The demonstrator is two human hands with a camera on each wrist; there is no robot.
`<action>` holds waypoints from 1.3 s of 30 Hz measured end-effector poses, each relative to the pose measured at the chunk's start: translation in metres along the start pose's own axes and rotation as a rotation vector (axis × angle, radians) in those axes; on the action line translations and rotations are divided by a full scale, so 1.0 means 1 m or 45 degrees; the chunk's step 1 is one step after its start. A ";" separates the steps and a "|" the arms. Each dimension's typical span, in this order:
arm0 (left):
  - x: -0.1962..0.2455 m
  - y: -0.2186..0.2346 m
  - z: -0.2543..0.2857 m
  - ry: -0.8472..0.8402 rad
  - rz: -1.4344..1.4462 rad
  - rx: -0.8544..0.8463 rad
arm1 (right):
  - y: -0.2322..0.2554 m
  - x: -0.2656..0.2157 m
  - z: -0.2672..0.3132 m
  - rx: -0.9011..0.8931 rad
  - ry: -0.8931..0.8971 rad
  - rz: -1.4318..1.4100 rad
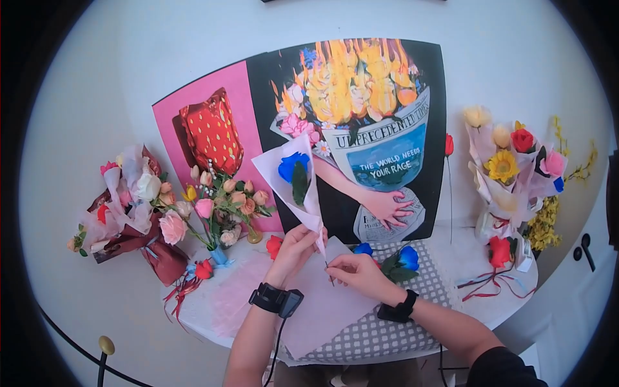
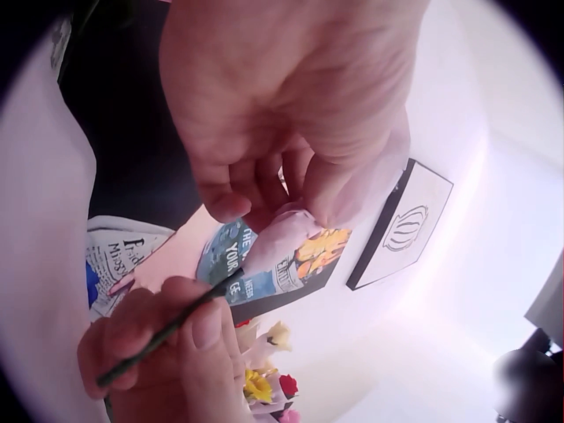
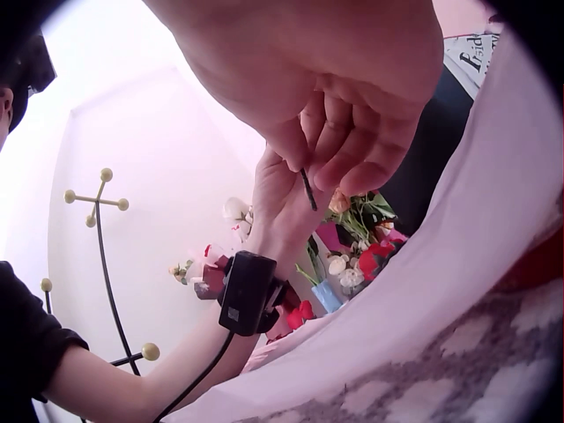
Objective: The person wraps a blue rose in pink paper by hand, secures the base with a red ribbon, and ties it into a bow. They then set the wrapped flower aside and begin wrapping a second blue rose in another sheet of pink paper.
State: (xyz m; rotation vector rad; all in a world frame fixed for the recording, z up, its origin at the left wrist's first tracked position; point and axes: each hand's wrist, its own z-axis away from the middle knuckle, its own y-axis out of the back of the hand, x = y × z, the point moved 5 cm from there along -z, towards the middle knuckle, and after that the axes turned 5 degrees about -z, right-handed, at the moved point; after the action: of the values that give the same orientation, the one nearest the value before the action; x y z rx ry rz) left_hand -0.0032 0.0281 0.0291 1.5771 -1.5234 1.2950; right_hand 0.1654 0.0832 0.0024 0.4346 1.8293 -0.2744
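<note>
A blue rose [image 1: 294, 168] with a green leaf [image 1: 300, 187] stands upright inside a cone of pale pink wrapping paper [image 1: 312, 209]. My left hand [image 1: 298, 248] pinches the gathered lower end of that cone. Just below, my right hand [image 1: 363, 276] holds the dark green stem [image 2: 167, 335] between thumb and fingers, and the stem's cut end pokes out past them in the right wrist view. Under both hands a flat pale pink sheet [image 1: 322, 309] lies over a grey-and-white patterned cloth [image 1: 406, 322]. Two more blue roses [image 1: 408, 258] lie on the table, right of my right hand.
Wrapped bouquets stand left [image 1: 142, 213] and right [image 1: 500, 168], beside a small blue vase [image 1: 219, 257] of flowers. Red roses [image 1: 500, 251] and ribbons lie near the edges of the white table [image 1: 193, 322]. A large poster [image 1: 290, 97] leans on the wall behind.
</note>
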 end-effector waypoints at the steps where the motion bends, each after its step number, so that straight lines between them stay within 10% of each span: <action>1: -0.001 -0.006 0.001 0.012 0.003 -0.056 | -0.001 -0.004 0.001 -0.028 0.015 0.079; 11: -0.018 -0.028 0.028 0.429 -0.139 -0.654 | 0.094 -0.075 -0.001 0.569 0.663 -0.162; 16: -0.020 -0.042 0.041 0.561 -0.184 -0.837 | 0.115 -0.132 0.005 0.439 0.640 0.086; 18: -0.022 -0.045 0.044 0.643 -0.222 -0.883 | 0.105 -0.133 0.006 0.046 0.222 0.335; 23: -0.026 -0.046 0.047 0.716 -0.206 -0.868 | 0.125 -0.114 0.009 -0.016 0.135 0.207; 26: -0.029 -0.045 0.047 0.734 -0.190 -0.842 | 0.134 -0.107 0.008 -0.245 0.475 0.226; 32: -0.036 -0.037 0.042 0.598 -0.152 -0.823 | 0.139 -0.110 0.015 0.498 0.499 -0.395; 36: -0.038 -0.029 0.026 0.368 0.097 -0.616 | 0.153 -0.060 0.001 0.658 0.572 -0.293; 39: -0.031 -0.027 0.019 0.230 0.107 -0.348 | 0.119 -0.039 -0.004 0.378 0.268 -0.087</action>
State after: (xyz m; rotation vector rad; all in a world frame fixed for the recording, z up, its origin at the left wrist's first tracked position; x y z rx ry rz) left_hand 0.0318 0.0278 -0.0007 1.2045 -1.5895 1.1811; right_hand 0.2230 0.1866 0.0446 0.6263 2.0193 -0.5699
